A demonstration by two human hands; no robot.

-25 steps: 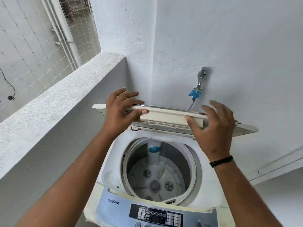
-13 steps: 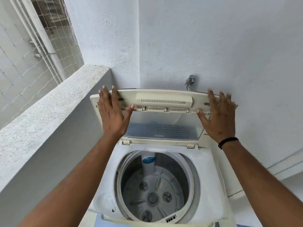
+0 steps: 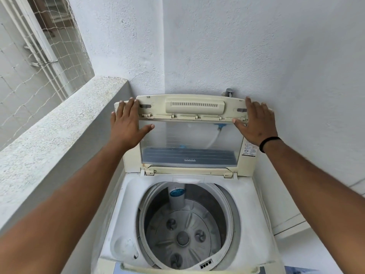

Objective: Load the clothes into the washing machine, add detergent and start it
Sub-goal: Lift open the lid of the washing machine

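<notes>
Left hand (image 3: 126, 127), right hand (image 3: 254, 123) flat on raised lid (image 3: 194, 107), tap (image 3: 229, 92) behind

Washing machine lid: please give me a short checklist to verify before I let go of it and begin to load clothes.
1. Lid fully raised, standing upright near the wall: ok.
2. Lid stays up alone: cannot tell; left hand and right hand both press flat on it.
3. Drum has nothing inside: ok, only the pulsator shows.
4. Drum opening unobstructed: ok.
5. Clothes and detergent at hand: cannot tell, none in view.
6. Tap open: cannot tell, mostly hidden behind the lid.
</notes>
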